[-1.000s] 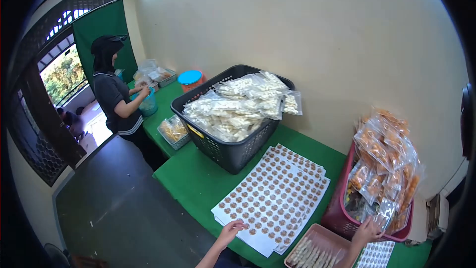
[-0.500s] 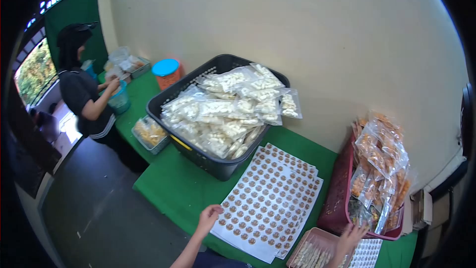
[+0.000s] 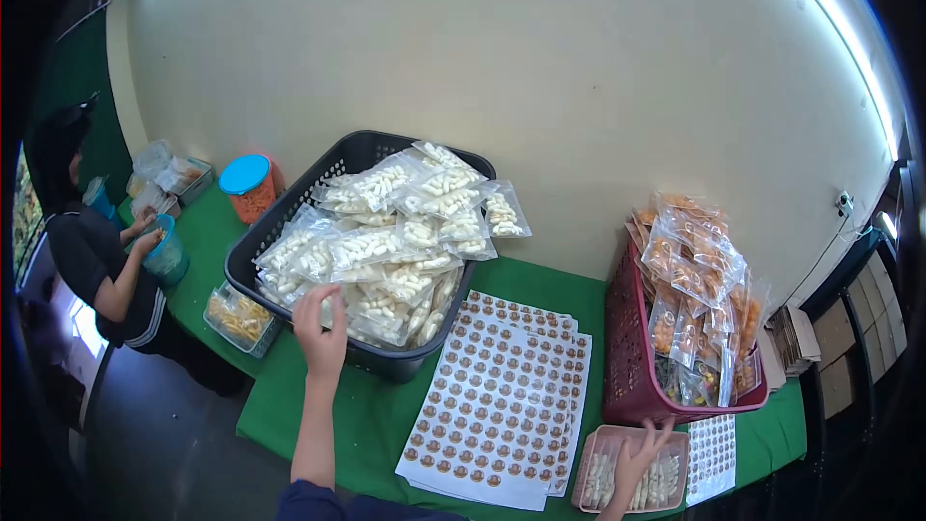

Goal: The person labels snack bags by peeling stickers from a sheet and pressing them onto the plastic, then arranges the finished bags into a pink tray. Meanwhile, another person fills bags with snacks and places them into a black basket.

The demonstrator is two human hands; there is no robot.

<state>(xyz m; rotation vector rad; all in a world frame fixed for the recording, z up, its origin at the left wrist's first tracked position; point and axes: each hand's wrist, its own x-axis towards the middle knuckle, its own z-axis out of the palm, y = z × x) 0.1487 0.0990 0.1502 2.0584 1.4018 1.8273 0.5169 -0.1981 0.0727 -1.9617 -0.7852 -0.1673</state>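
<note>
My left hand (image 3: 320, 333) is raised in front of a black perforated basket (image 3: 357, 359), its fingers bent and slightly apart, nothing visible in them. Clear bags of white, finger-shaped pieces (image 3: 386, 246) are heaped above that basket's rim. Over a small pink tray (image 3: 585, 468) hovers my right hand (image 3: 639, 458) with fingers spread; it covers part of the pale packets (image 3: 664, 482) inside. Sheets of round brown stickers (image 3: 497, 396) lie on the green table between my hands.
A maroon basket (image 3: 632, 367) piled with bags of orange snacks (image 3: 694, 270) stands at right, with another sticker sheet (image 3: 712, 458) below it. At left are a blue-lidded tub (image 3: 249, 188), a tray of yellow snacks (image 3: 239, 318) and a person (image 3: 101, 251) handling a turquoise bucket (image 3: 166, 256).
My left hand has risen from beside the sticker sheets to the front of the black basket. My right hand stays by the pink tray, fingers spread. The view has turned right.
</note>
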